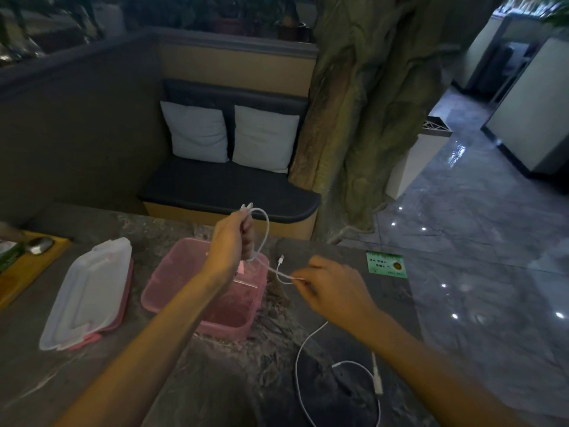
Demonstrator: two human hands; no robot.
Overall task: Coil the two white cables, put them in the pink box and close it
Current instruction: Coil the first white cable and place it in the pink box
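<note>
Coiling of cable 1 (pixel 261 238) underway above open pink box (pixel 212 315): left hand (pixel 231 241) grips loops, right hand (pixel 332 288) pinches tail; cable 2 (pixel 308 365) lies nearer, uncoiled; next, wind tail.

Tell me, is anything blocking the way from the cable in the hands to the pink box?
Nothing visible does. The pink box sits open on the table, directly under the left hand, which holds loops of the white cable. Its lid lies off to the left. The right hand pinches the cable's other stretch beside the box.
</note>
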